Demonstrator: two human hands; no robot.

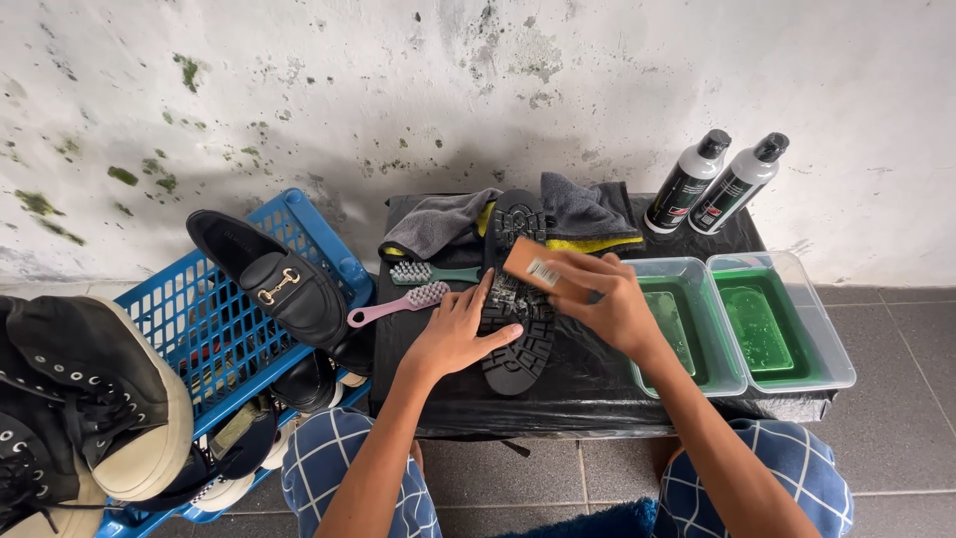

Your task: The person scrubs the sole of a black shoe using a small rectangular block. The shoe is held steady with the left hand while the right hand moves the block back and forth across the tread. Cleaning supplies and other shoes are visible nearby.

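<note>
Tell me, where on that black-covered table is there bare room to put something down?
Bare cover lies along the black-covered table's front edge, between the upturned black shoe sole and the two clear tubs of green liquid. The back is crowded with grey cloths, two brushes and two bottles.

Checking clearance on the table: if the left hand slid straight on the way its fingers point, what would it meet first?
The left hand points up-right along the upturned shoe sole; it would probably meet the wooden brush first.

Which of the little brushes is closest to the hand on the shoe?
The pink-handled brush: its bristles lie right beside the left hand. The green-handled brush sits farther back, near the grey cloth.
</note>
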